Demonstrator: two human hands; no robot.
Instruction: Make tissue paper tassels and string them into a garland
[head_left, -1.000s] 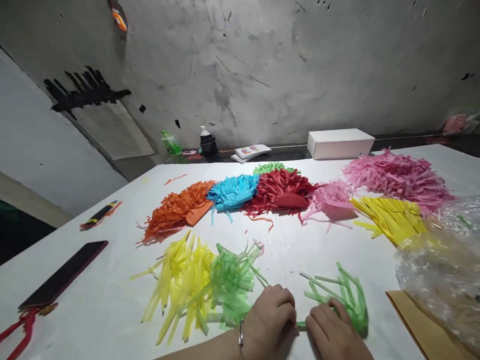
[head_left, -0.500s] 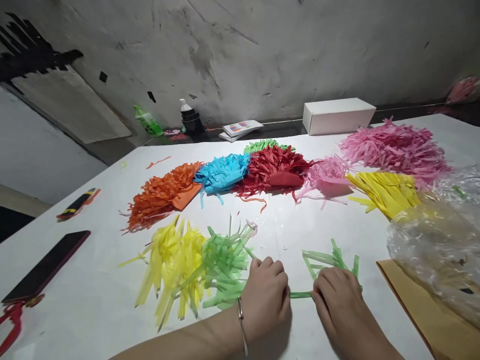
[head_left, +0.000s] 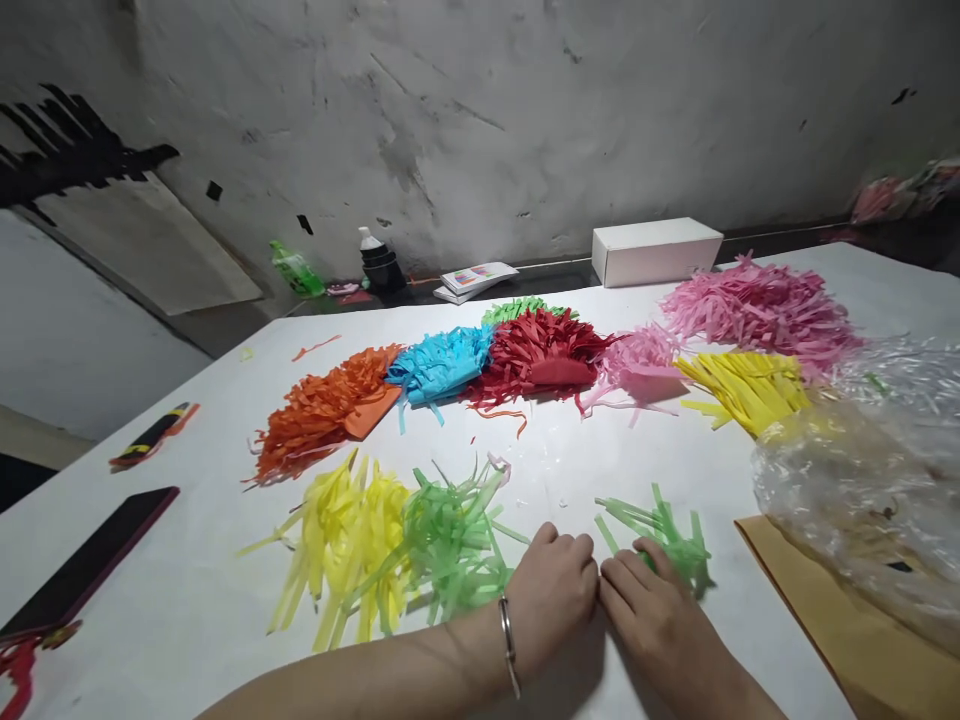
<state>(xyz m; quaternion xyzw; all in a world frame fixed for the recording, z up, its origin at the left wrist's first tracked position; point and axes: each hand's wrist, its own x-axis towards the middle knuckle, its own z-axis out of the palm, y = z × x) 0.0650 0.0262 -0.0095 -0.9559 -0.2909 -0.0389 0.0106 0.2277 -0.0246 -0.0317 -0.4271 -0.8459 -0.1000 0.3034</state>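
1. At the near edge of the white paper-covered surface (head_left: pixel 187 620), the left hand (head_left: pixel 551 595) and the right hand (head_left: pixel 649 610) meet knuckle to knuckle, both pressed down on the small bunch of light green fringed paper strips (head_left: pixel 664 535).
2. The right hand's grip is closed on the bunch's near end; its loose strips fan away from the fingers, probably because only the uncut end is pinched.
3. The left hand's grip is curled narrow against the surface beside the right; whether it holds the same end I cannot tell, as the fingertips are hidden.
4. Just left of the left hand lie a spread green fringe pile (head_left: pixel 450 545) and a pale yellow fringe pile (head_left: pixel 345 545), overlapping.
5. Farther back, sorted by colour in a row: orange (head_left: pixel 319 410), blue (head_left: pixel 439 365), red (head_left: pixel 536 355), pink (head_left: pixel 757 305) and deep yellow (head_left: pixel 746 385) fringe heaps.
6. Containers: a crinkled clear plastic bag (head_left: pixel 862 480) at the right lies on a brown paper envelope (head_left: pixel 825 610); its contents look yellowish but are unclear. A closed white cardboard box (head_left: pixel 656 250) sits beyond the surface; its contents are hidden.
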